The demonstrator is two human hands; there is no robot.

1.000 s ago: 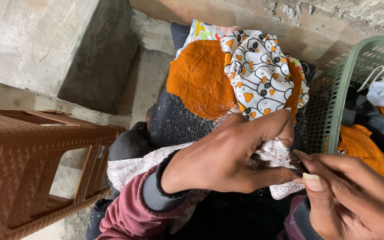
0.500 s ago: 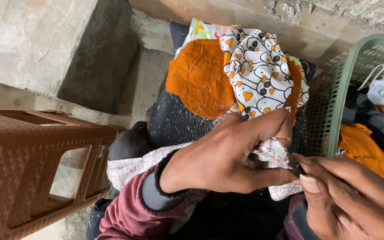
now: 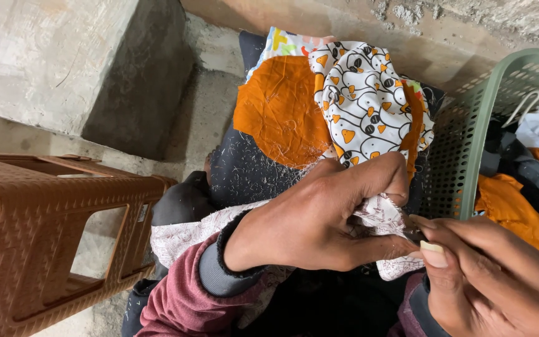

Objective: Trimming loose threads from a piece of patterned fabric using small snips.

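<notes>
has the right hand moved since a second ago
Barely: the right hand has crept slightly left toward the left hand on the white patterned cloth, judged against the green basket.

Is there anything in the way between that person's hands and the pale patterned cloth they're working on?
Nothing visible. The left hand already grips the pale patterned cloth, and the right hand pinches at its edge beside the left thumb. The orange cloth and green basket lie beyond, out of the way.

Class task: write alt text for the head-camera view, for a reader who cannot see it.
Two hands, left hand and right hand, pinch a pale printed cloth over the person's lap. Beyond lie orange fabric and a white patterned piece; a green basket of clothes stands right, a brown plastic stool left.
</notes>
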